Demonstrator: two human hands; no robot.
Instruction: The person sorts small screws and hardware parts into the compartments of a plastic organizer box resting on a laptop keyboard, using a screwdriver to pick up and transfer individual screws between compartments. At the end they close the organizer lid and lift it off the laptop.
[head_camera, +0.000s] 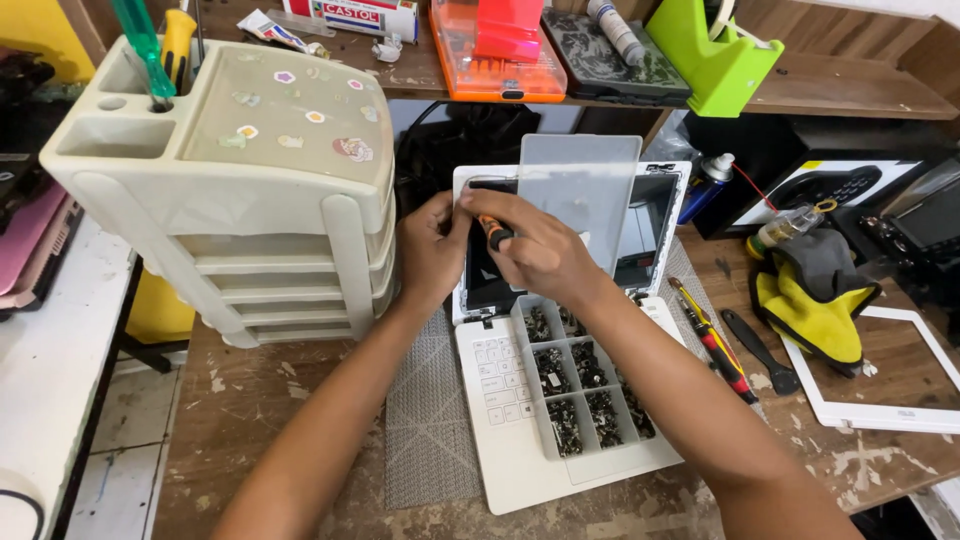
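A white laptop (505, 450) lies open on a grey mat, its screen panel (650, 225) stripped of its bezel. My right hand (540, 250) grips a small screwdriver with an orange-and-black handle (496, 234), tip pointed at the screen's upper left corner. Beside it, my left hand (432, 245) rests with its fingers pinched at the same corner. A clear compartment box of small dark screws (585, 390) sits on the keyboard, and its open lid (580, 195) stands against the screen.
A beige plastic drawer unit (250, 180) stands at left, touching distance from my left hand. Screwdrivers (715, 345), a yellow-grey cloth (815, 290) and a white screen bezel (890, 385) lie at right. A shelf with an orange case (495, 60) and green tape dispenser (715, 55) runs behind.
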